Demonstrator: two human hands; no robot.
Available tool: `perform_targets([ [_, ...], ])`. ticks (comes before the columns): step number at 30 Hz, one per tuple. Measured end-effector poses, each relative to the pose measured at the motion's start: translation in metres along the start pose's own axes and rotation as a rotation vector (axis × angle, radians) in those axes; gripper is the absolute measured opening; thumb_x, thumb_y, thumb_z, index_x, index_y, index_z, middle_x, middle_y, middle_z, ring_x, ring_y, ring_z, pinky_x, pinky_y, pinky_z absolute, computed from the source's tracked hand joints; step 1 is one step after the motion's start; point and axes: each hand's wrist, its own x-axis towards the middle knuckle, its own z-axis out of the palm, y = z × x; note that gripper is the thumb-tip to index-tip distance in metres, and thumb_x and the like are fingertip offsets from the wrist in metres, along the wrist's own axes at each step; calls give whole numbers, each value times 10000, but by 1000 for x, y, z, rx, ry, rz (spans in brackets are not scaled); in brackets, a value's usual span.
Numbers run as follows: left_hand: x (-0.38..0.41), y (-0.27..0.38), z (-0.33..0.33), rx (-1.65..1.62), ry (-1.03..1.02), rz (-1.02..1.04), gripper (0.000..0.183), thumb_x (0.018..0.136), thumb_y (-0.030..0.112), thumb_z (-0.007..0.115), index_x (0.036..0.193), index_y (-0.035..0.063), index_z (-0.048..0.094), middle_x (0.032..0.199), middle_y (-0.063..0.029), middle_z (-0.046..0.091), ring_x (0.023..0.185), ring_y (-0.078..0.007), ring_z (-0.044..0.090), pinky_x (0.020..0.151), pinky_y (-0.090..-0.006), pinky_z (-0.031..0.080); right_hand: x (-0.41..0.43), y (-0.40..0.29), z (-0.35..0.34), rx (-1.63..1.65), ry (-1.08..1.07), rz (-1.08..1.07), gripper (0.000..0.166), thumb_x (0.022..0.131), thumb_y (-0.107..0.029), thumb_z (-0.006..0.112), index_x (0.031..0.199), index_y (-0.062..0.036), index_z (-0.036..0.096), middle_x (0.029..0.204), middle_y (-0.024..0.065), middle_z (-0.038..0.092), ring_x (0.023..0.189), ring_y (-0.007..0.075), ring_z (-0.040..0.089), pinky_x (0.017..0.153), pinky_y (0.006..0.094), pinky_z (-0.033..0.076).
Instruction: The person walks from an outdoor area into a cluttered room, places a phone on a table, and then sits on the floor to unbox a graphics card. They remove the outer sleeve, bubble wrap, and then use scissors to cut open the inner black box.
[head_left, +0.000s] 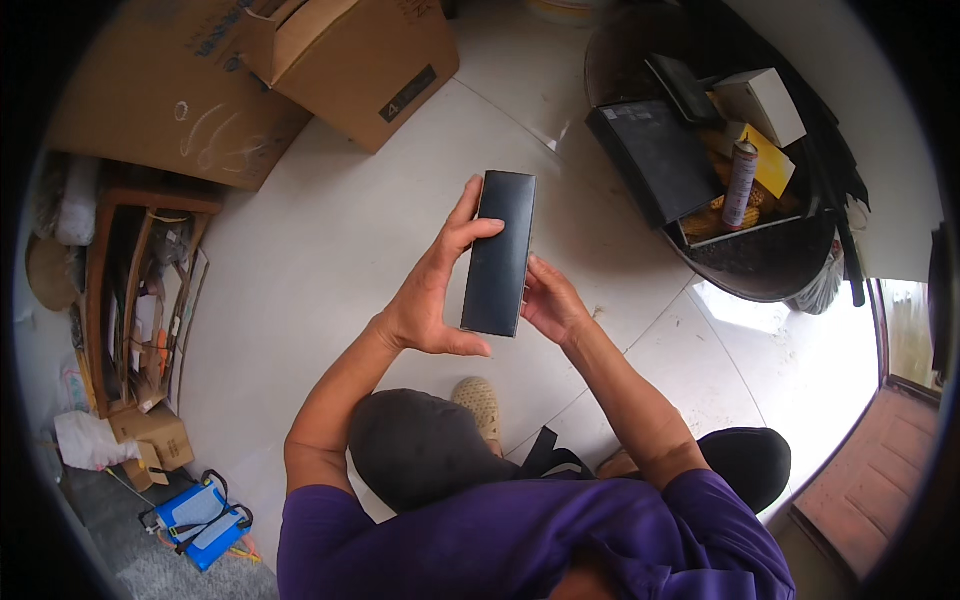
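A narrow dark box (500, 255) is held up in front of me, above the tiled floor. My left hand (450, 270) is spread around its left side, one finger lying over the upper part of the face and the thumb near the bottom edge. On the box's right edge rest the fingers of my right hand (553, 298), partly hidden behind it. The underside of the box cannot be seen.
At the upper right, a dark round stand (776, 274) carries a flat black box (660, 157), a white box (761, 105) and a spray can (741, 184). Cardboard boxes (367, 75) stand upper left; a wooden frame (112, 300) and a blue bag-like item (199, 517) lie left.
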Motion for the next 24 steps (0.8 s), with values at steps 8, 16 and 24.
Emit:
perform_targets([
  [8, 5, -20, 5, -150, 94, 84, 1173, 465, 544, 861, 1413, 152, 291, 1528, -261, 42, 1415, -396, 137, 1107, -473, 217, -16, 3, 18, 132, -61, 96, 478, 965, -389, 455, 1300, -50, 424, 1221, 134, 524, 1094, 262, 566, 922, 476, 486],
  [16, -4, -26, 12, -365, 189, -84, 1135, 568, 363, 786, 1476, 93, 161, 1528, -203, 131, 1396, -307, 233, 1096, -385, 254, -19, 8, 26, 227, -57, 97, 461, 961, -374, 471, 1293, -56, 437, 1264, 128, 520, 1138, 274, 548, 967, 478, 455],
  [24, -19, -45, 11, -400, 305, -366, 784, 737, 275, 632, 1386, -15, 301, 1297, -109, 474, 1197, -194, 462, 1020, -323, 347, -6, 4, 9, 228, 88, -62, 396, 900, -300, 612, 1217, -90, 502, 1198, 71, 567, 1088, 202, 566, 961, 404, 470],
])
